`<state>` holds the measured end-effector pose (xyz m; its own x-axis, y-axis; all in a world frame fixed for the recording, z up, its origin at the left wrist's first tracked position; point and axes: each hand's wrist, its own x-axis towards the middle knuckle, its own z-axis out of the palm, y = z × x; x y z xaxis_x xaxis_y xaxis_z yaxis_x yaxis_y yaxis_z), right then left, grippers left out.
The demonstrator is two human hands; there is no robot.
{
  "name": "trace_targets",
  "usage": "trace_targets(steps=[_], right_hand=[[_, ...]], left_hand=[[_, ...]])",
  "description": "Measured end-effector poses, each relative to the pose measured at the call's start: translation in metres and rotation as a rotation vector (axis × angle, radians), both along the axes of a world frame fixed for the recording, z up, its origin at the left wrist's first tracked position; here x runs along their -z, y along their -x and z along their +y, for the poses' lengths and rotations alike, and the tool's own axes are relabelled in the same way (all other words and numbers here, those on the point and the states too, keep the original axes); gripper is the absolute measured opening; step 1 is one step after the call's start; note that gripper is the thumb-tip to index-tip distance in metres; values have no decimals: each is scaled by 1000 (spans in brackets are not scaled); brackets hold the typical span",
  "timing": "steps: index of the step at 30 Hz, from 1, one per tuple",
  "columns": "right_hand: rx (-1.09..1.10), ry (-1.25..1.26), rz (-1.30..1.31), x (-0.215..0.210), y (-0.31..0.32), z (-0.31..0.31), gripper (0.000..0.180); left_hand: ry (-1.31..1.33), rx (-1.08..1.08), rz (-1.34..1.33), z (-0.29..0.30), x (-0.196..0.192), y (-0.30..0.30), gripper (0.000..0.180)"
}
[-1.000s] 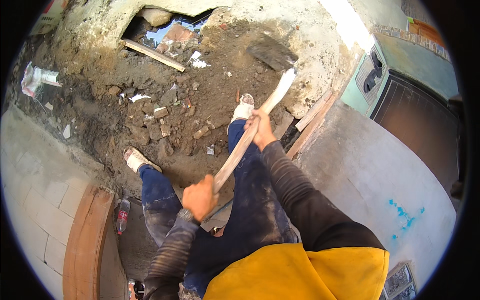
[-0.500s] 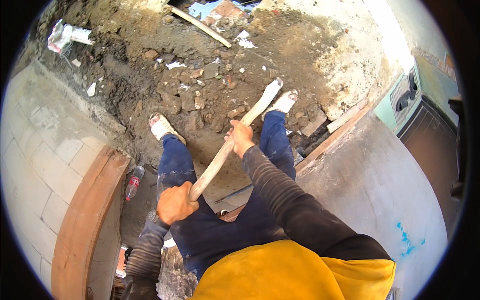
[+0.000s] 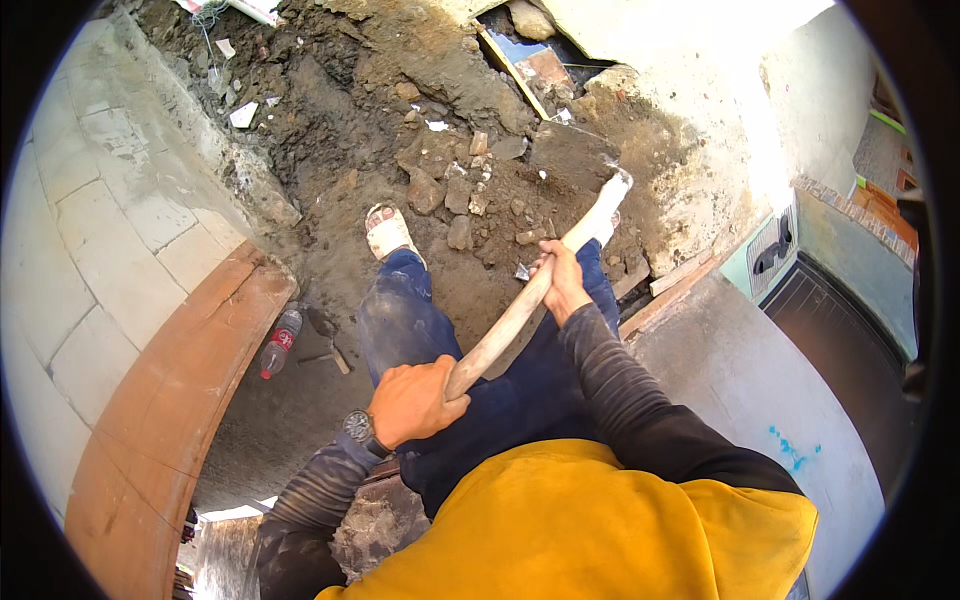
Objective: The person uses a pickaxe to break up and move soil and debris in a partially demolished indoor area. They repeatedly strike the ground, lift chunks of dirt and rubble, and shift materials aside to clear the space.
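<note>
With both hands I grip a long, pale wooden tool handle (image 3: 515,322) that slants from my lap up to the far right. My left hand (image 3: 412,403), a dark watch on its wrist, is wrapped round the near end. Farther along, my right hand (image 3: 563,281) is closed round the handle's upper part. The handle's whitish far end hangs over broken soil (image 3: 470,215), near my right foot. A flat, soil-coloured shape lies beside that end; whether it is the tool's blade, I cannot tell.
My sandalled feet stand among stones and rubble. An orange-brown wooden board (image 3: 180,370) and a tiled surface (image 3: 95,230) lie on the left, with a plastic bottle (image 3: 281,343) beside the board. A grey slab (image 3: 740,390) lies right; a thin wooden strip (image 3: 515,75) lies ahead.
The view has shifted, and my hands and the handle now appear farther right. Both hands keep their hold. My left foot stands farther right in the picture.
</note>
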<state>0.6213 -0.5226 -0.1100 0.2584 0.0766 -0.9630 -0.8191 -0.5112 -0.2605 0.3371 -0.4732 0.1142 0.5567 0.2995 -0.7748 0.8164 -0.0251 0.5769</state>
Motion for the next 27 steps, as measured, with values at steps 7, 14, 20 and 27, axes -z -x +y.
trace_targets(steps=[7,14,20,27], right_hand=[[81,11,-204,-114,34,14,17],[409,-115,39,-124,86,-3,19],[608,-75,96,-86,127,-84,22],[790,109,-1,-31,99,-232,17]], left_hand=[[165,-12,-98,20,-46,57,51],[171,247,68,57,-78,74,52],[236,409,95,19,-69,72,48],[218,613,53,-58,8,20,49]])
